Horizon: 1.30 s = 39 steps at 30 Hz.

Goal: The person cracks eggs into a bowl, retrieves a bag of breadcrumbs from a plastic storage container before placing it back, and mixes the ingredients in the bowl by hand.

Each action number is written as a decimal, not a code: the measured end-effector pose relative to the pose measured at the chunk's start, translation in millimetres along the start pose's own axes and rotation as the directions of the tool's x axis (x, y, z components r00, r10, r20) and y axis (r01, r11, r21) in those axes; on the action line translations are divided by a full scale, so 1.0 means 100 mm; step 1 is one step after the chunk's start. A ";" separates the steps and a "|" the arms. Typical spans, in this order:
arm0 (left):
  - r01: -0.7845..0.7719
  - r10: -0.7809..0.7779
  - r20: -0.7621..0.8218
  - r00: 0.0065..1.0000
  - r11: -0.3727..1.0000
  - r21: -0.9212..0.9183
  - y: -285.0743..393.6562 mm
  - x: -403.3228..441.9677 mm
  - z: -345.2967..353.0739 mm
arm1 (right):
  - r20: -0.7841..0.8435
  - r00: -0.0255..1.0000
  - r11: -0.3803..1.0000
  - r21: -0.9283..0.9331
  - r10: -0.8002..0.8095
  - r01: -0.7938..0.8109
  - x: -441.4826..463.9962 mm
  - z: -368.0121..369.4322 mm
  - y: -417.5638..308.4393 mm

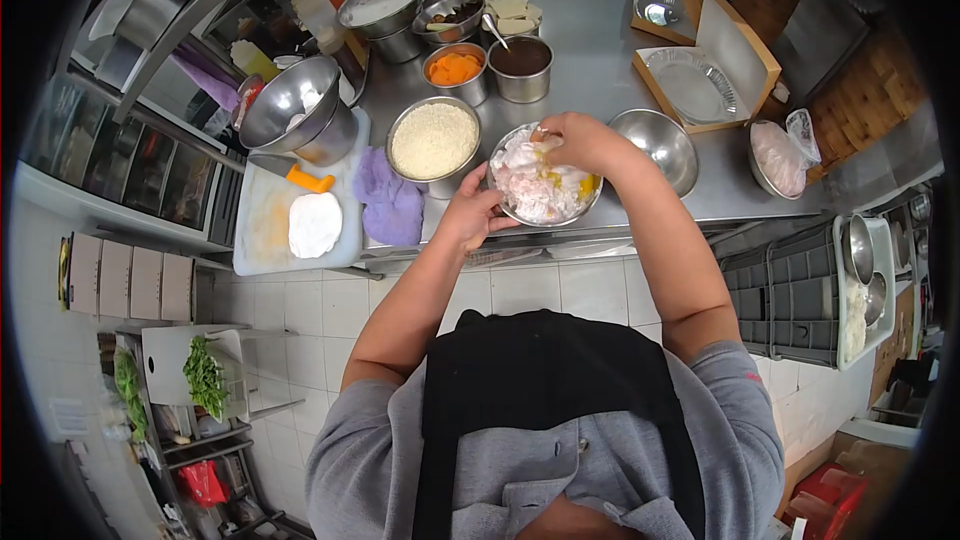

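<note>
A metal bowl [548,224] near the counter's front edge holds a pale pink and white mass [530,183] that looks like floured raw meat, with yellow egg-like streaks. My left hand [474,211] grips the bowl's left side, thumb near the rim and fingers lower down. Over the bowl's far side, my right hand [578,142] is closed with its fingers curled down at the pale mass; what they pinch is hidden. A container of pale crumbs [434,140] stands just left of the bowl. On the right sits a metal bowl [660,148], partly behind my right forearm.
A knife with an orange handle [310,179] lies on the white cutting board [258,225] beside a purple cloth [388,202]. Behind are orange slices [453,69] and a dark sauce pot [521,58] with a spoon. Boxes with foil trays [692,86] stand back right.
</note>
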<state>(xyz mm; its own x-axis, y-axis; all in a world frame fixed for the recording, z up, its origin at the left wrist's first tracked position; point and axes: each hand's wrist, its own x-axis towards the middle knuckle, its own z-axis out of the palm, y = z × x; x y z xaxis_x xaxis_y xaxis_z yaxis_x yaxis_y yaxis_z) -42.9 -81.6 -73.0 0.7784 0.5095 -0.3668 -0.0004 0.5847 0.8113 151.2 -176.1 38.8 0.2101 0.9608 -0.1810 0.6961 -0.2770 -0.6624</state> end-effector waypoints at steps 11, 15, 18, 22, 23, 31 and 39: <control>0.012 -0.007 0.052 0.999 0.995 -0.096 -0.01 -0.02 0.00 | 0.050 0.955 0.956 0.004 0.292 -0.293 0.21 0.30 0.31; 0.048 -0.040 0.080 0.996 0.994 -0.094 0.02 0.00 -0.04 | 0.220 0.951 0.757 0.578 0.217 -0.306 0.37 0.62 0.67; 0.059 -0.047 0.123 0.991 0.994 -0.094 0.07 -0.03 -0.01 | 0.207 0.935 0.752 0.555 0.289 -0.356 0.35 0.61 0.49; 0.092 -0.074 0.158 0.985 0.990 -0.107 0.11 0.05 -0.06 | 0.210 0.934 0.624 0.698 0.291 -0.351 0.33 0.60 0.47; 0.088 -0.071 0.171 0.983 0.992 -0.093 0.13 0.06 -0.08 | 0.192 0.937 0.611 0.716 0.292 -0.338 0.32 0.59 0.45; 0.114 -0.100 0.222 0.970 0.992 -0.051 0.16 0.09 -0.16 | -0.085 0.951 0.870 0.433 0.299 -0.235 0.21 0.44 0.25; 0.081 -0.079 0.166 0.983 0.997 -0.001 0.22 0.04 -0.12 | -0.092 0.993 0.998 0.002 0.069 -0.069 0.27 0.10 -0.14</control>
<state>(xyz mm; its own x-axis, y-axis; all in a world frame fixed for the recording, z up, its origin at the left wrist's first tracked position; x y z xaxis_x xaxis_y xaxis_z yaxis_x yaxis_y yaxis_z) -47.2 -59.6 -61.8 0.8694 0.3495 -0.3493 0.0616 0.6248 0.7783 140.5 -146.2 35.8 0.3198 0.9341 -0.1587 0.6784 -0.3427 -0.6499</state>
